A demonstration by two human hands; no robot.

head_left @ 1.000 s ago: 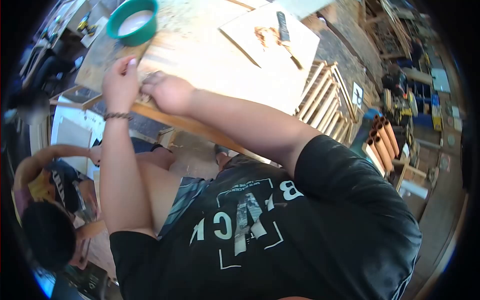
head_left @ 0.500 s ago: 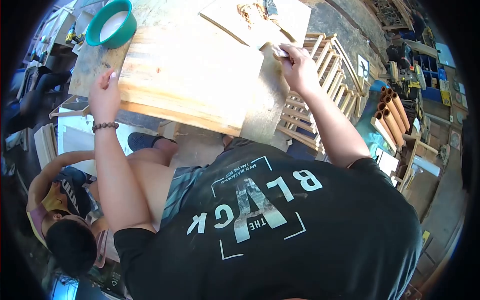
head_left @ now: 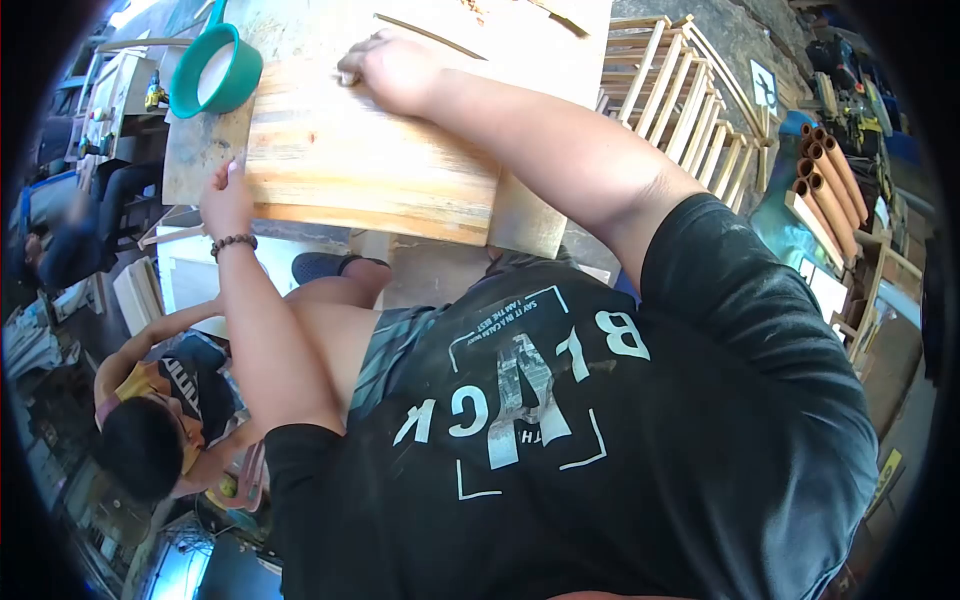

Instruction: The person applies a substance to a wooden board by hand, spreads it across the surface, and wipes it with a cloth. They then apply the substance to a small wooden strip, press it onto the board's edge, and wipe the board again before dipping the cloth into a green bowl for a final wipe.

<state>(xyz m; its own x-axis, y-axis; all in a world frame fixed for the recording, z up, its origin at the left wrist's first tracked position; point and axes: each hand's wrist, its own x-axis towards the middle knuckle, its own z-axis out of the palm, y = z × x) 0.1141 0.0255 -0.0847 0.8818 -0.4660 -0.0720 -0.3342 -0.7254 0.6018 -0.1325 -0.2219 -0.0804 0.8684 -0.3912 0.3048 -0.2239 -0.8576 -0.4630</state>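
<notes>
A wide, pale wooden panel [head_left: 370,180] lies on the worktable. My left hand [head_left: 228,198] is at the panel's left edge, its fingers curled together; what it grips, if anything, is too small to name. Across the panel's far part reaches my right hand [head_left: 392,72], closed and low over the wood. Something small seems to be under its fingertips, but I cannot make it out. A green dipper [head_left: 243,78] with whitish contents stands at the table's far left, beyond my left hand.
Slatted wooden frames [head_left: 680,95] stand right of the table. Farther right are stacked brown tubes [head_left: 830,185]. A co-worker [head_left: 150,440] sits at the lower left, and another person's legs [head_left: 125,190] show at the left. A thin board edge [head_left: 430,35] lies beyond the panel.
My right hand has swept left from the panel's right side to its far middle part. My left hand stays by the left edge. The whole view has shifted slightly.
</notes>
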